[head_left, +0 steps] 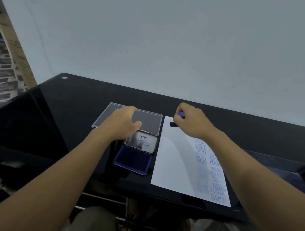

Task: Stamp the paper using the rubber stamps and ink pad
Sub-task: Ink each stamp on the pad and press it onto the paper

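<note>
Head view, black table [79,101] against a pale wall.

Right hand [191,122]: fingers curled tight around a rubber stamp [176,123]. Its blue handle sticks out above the thumb; its black base sits at the far left corner of the paper [174,160]. Base appears down on the sheet, but contact is not certain from this angle.

Left hand [123,122]: palm down over a clear plastic case [151,117], fingers loosely curled, nothing visible in the grasp. Cannot tell whether it rests on the case or hangs just above it.

Ink pad [134,160]: open, lying between case and near table edge, just left of the paper. Dark blue pad faces up. Hinged lid [141,142] stands tilted at its far side, with "Artline" printed inside.

Paper: lies flat, right of the ink pad, long side running away from the person. Right half carries blue prints in two columns: SAMPLE, AIR MAIL, FRAGILE; several fainter ones unreadable. Left half blank.
</note>
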{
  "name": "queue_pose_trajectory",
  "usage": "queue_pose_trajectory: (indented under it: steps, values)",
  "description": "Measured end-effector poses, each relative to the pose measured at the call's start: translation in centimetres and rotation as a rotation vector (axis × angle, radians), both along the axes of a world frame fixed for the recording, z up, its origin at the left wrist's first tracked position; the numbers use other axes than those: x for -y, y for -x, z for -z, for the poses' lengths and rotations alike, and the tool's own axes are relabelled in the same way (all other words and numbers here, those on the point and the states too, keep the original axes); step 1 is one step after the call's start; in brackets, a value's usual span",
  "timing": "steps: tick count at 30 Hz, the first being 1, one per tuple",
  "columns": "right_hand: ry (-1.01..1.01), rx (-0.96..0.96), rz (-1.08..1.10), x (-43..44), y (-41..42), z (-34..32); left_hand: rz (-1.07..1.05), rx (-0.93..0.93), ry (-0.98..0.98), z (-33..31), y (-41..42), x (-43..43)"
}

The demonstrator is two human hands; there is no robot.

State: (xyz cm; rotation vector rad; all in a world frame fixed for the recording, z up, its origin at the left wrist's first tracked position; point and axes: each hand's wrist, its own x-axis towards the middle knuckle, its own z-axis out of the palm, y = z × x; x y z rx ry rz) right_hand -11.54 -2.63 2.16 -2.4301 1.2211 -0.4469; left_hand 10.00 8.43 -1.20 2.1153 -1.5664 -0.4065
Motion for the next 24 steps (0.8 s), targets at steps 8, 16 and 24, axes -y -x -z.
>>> queue_pose_trajectory:
  steps: [8,16,24]
  values:
    - [-0.064,0.024,-0.069,-4.9,-3.6,1.6,-0.098,0.072,-0.042,3.7,-1.9,-4.5]
    - [-0.073,-0.075,-0.224,-8.1,-5.7,3.2,-0.187,0.121,-0.004,7.1,-2.7,-7.8]
    - [-0.03,-0.147,-0.295,-9.5,-7.5,3.9,-0.201,0.172,-0.006,8.9,-2.7,-8.6]
